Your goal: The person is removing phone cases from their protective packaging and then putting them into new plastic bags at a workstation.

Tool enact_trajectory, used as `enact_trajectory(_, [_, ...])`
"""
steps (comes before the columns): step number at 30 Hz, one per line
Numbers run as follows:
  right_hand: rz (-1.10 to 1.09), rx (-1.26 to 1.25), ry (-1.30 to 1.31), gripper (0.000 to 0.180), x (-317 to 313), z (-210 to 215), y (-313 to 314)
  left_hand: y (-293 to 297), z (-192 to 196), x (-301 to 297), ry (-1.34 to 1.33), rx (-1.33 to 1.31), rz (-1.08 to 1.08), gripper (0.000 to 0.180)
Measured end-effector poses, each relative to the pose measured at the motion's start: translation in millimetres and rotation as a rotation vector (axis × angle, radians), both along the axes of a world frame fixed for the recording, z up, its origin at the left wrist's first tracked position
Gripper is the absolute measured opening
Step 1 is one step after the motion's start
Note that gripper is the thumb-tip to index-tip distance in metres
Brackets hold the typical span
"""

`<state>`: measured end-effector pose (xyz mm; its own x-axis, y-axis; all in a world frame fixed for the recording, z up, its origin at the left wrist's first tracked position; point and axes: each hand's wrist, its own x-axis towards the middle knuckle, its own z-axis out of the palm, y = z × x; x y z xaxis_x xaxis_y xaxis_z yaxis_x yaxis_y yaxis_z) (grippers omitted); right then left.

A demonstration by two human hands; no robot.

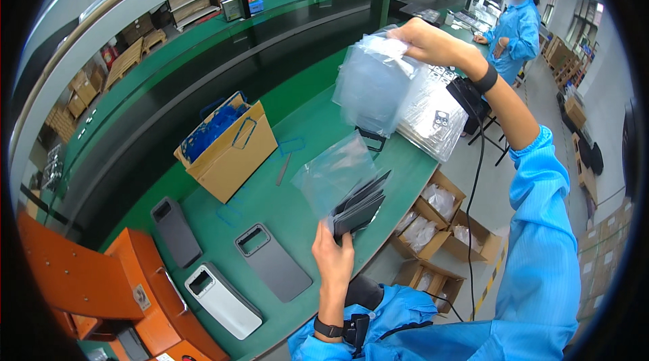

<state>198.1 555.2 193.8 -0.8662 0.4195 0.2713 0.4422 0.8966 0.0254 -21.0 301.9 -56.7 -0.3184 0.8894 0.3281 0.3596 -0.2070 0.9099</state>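
Low in the middle, my left hand [331, 253] is closed round a fanned stack of thin dark panels [362, 205]. A clear plastic sheet or bag [331, 170] spreads out just beyond the stack. Higher up on the right, my raised right hand [422, 42] pinches a bunch of clear plastic bags [372, 84], which hang above the green table [304, 124]. On the table to the left lie a dark grey phone-shaped cover [177, 236], a lighter grey one [277, 266] and a white one [226, 303], each with a cutout at one end.
A cardboard box [240, 161] of blue frames stands on the table, with a thin grey strip [283, 169] beside it. An orange machine [155, 300] fills the lower left. Plastic-covered silvery sheets [433, 117] lie at the right edge. Open cartons [439, 205] sit on the floor; a co-worker [517, 30] stands beyond.
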Motion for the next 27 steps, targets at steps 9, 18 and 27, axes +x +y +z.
enact_trajectory(9, [-0.041, -0.01, -0.052, 0.019, 2, 26, 18, -2, -5, 2, -0.027, -0.056, 0.057, 0.027])
enact_trajectory(18, [-0.046, -0.211, -0.007, 0.023, 4, -18, 36, -3, 0, 2, -0.018, -0.036, 0.027, 0.025])
enact_trajectory(27, [-0.004, -0.212, 0.069, 0.022, 14, -41, 45, -3, -2, 3, 0.031, -0.018, 0.047, 0.028])
